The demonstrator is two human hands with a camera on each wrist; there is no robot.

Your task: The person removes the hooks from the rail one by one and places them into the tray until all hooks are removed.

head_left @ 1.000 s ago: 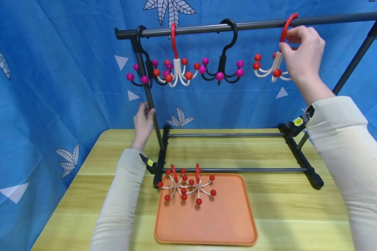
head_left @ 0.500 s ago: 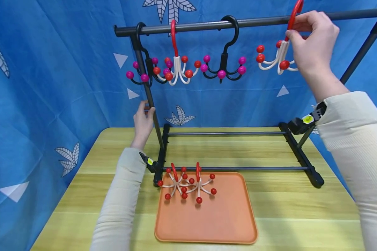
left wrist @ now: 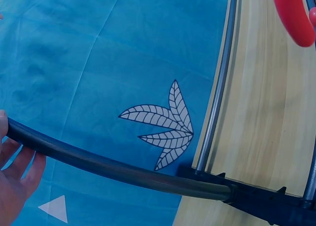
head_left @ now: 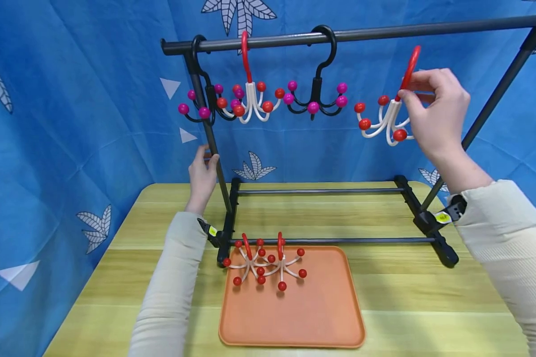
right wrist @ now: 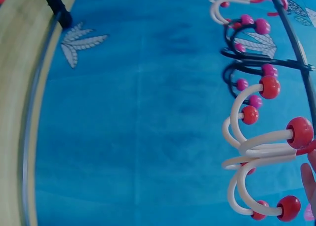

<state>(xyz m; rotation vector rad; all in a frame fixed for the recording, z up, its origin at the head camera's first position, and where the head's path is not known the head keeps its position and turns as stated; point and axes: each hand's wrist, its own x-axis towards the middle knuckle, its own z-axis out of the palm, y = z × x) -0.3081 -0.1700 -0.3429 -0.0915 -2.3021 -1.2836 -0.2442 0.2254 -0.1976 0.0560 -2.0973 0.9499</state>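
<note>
Blue curtain point(head_left: 116, 124) behind, wood tabletop point(head_left: 406, 302) in front; tabletop's far left corner is rounded, far edge meets the curtain in view. Black rack point(head_left: 429, 30) stands on it, top rail running left to right.

Right hand point(head_left: 439, 111) pinches the red hook of a red-and-white hanger point(head_left: 389, 123), thumb and fingers bent onto it. Hook tip sits below the rail in head view, off it; hanger tilted, white arms and red balls pointing left. Right wrist view cuts the grip off at its right edge.

Left hand point(head_left: 202, 173) curled loosely round the rack's left post point(head_left: 224, 184), thumb one side, fingers the other.

Rail load: black hanger point(head_left: 212, 99) by the left end, second red-and-white hanger point(head_left: 251, 99) just beside, balls overlapping in view (contact: can't tell). Then a gap, then another black hanger point(head_left: 315, 91). Long stretch of rail from there to the right corner.

Orange tray point(head_left: 295, 322) just in front of the lower front rod. Two more hangers point(head_left: 281, 250) in its far left part, arms overlapping, one ball out at the left rim. Room on the tray to their right and on the near side.
</note>
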